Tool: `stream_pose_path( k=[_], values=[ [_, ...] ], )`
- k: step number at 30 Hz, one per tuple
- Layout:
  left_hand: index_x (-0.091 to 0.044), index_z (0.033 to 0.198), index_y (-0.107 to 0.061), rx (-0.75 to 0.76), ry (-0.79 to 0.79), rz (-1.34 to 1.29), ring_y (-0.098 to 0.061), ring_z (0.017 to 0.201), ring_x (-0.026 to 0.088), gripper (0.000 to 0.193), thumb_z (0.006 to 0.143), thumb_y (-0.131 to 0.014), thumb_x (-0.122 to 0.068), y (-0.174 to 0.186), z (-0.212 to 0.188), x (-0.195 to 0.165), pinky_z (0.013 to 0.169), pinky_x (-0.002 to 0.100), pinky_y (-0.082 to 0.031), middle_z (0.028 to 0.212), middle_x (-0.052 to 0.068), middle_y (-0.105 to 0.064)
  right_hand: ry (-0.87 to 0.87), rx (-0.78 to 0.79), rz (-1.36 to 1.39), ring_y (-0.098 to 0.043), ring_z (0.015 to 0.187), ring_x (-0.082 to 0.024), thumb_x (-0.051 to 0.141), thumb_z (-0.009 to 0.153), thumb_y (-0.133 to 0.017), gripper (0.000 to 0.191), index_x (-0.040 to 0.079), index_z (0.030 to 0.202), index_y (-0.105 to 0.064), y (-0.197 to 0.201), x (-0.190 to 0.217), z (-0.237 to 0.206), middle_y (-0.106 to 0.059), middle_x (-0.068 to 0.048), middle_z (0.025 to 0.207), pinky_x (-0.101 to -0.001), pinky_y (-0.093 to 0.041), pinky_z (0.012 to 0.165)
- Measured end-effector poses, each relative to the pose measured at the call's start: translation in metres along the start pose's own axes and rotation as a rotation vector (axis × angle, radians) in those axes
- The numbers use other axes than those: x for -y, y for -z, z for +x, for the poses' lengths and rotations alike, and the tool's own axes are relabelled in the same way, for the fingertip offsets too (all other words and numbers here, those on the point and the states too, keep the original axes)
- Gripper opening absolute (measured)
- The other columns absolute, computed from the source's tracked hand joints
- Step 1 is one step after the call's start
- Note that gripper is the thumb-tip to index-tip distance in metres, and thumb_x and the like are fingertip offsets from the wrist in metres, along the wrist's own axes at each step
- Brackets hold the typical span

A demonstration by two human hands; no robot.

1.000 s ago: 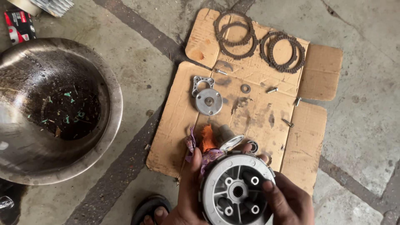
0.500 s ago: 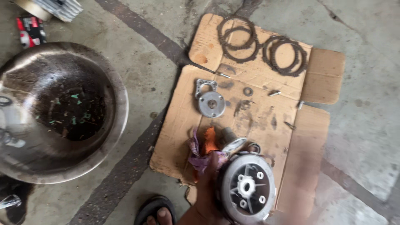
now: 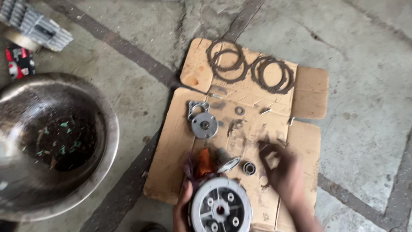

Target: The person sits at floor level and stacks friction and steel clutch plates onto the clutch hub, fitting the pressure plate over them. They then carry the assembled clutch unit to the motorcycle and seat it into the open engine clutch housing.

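Steel, wide and grimy, the basin (image 3: 51,146) lies well left of the flattened cardboard (image 3: 253,129), my landmark. At the cardboard's near edge my left hand (image 3: 182,210) grips the round clutch hub (image 3: 220,206). My right hand (image 3: 283,172), blurred, hovers over the cardboard's near right part, fingers loosely curled, empty as far as I can tell, beside a small bearing (image 3: 249,168).
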State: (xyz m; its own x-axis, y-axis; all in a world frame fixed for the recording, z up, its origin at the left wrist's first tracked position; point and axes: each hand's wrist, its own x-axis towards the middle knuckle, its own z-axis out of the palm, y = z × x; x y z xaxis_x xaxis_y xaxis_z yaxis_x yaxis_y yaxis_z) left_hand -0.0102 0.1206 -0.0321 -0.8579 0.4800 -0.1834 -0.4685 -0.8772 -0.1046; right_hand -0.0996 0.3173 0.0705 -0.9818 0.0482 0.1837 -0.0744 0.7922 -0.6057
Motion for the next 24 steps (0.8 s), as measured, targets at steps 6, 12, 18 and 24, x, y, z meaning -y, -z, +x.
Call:
stream_pose_path(
  k=[6,12,18,24],
  values=[
    [-0.002,0.145,-0.049,0.079,0.071,-0.059,-0.058,0.131,0.038,0.077,0.095,-0.047,-0.061,-0.053,0.010,-0.021,0.104,0.064,-0.048,0.147,0.023,-0.054,0.087,0.009,-0.348,-0.073,0.072,-0.027,0.015,0.083,-0.071,0.038,0.015,0.121,-0.075,-0.027,-0.121,0.102,-0.076,-0.014,0.103,-0.0402,-0.059,0.063],
    [-0.008,0.142,-0.054,-0.050,0.085,-0.049,-0.061,0.126,0.039,0.077,0.090,-0.050,-0.065,-0.072,0.019,-0.027,0.096,0.069,-0.052,0.143,0.021,-0.059,-0.100,0.219,-0.270,-0.076,0.077,-0.019,0.023,0.088,-0.076,0.016,0.016,0.103,-0.079,-0.032,-0.105,0.128,-0.080,-0.010,0.089,-0.0351,-0.061,0.070],
    [-0.003,0.136,-0.060,-0.171,0.034,0.027,-0.066,0.118,0.034,0.077,0.088,-0.057,-0.063,-0.059,0.021,-0.022,0.098,0.052,-0.057,0.129,0.020,-0.068,-0.284,0.205,0.135,-0.070,0.066,-0.010,0.006,0.093,-0.063,0.019,0.006,0.107,-0.077,0.014,-0.057,0.046,-0.078,-0.007,0.080,-0.0261,-0.056,0.061],
    [-0.003,0.131,-0.065,-0.316,0.023,0.117,-0.070,0.110,0.029,0.070,0.085,-0.064,-0.056,-0.044,0.021,-0.010,0.096,0.045,-0.058,0.119,0.015,-0.073,-0.396,0.412,0.208,-0.068,0.066,-0.008,0.000,0.075,-0.083,0.023,0.009,0.096,-0.085,0.026,-0.006,-0.052,-0.078,-0.002,0.078,-0.0251,-0.058,0.055]
  ],
)
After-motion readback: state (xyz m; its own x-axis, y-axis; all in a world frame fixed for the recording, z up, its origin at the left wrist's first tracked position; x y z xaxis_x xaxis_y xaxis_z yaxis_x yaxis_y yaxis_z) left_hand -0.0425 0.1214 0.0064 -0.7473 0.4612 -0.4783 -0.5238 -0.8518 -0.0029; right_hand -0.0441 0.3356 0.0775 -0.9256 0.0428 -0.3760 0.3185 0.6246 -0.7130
